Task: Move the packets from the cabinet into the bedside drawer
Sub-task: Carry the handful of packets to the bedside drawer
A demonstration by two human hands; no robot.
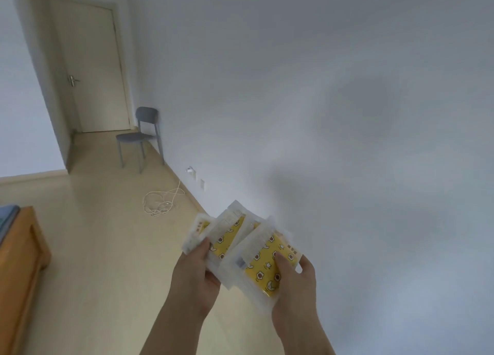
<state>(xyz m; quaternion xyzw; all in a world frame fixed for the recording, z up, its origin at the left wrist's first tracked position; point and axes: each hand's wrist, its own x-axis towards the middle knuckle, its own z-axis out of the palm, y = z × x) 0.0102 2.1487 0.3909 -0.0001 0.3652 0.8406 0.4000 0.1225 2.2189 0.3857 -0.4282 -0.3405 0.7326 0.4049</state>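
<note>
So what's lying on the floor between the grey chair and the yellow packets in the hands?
A tangled white cable lies on the pale floor between the grey chair and the yellow clear-wrapped packets, seen in the head view.

Hidden behind the fanned packets (263, 261): the fingers of the left grip (195, 274) and the right grip (294, 285), with only the thumbs showing. Overlapped too closely to count. Print on the yellow faces too blurred to read. Cut off at the bottom edge: both forearms. Cut off at the left edge: wooden furniture (21, 261) and a grey thing (7, 217) on its top. Too small to make out: the wall plug (189, 171) and the ends of the white cable (160, 210) on the floor.
</note>
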